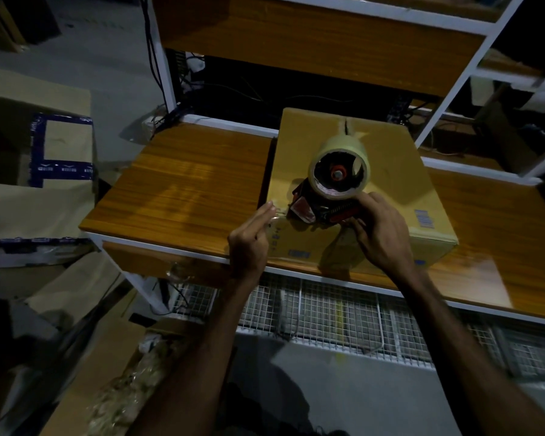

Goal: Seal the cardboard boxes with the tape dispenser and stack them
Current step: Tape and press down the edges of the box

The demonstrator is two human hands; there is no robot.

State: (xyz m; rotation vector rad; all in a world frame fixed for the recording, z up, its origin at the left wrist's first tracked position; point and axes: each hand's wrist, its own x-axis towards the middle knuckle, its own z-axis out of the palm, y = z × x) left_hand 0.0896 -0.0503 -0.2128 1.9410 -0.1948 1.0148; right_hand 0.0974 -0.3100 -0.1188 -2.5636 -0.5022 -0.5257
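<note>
carefully: right hand grips tape dispenser; left hand pinches the tape end; press it onto the box edge, then pull straight.

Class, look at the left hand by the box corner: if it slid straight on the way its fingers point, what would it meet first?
Probably the tape dispenser on the cardboard box; the left hand points up and right towards it, though depth is unclear.

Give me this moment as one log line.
step: starting tape | box: on table | right hand: grips tape dispenser on box | left hand: pinches tape end at near edge
</note>
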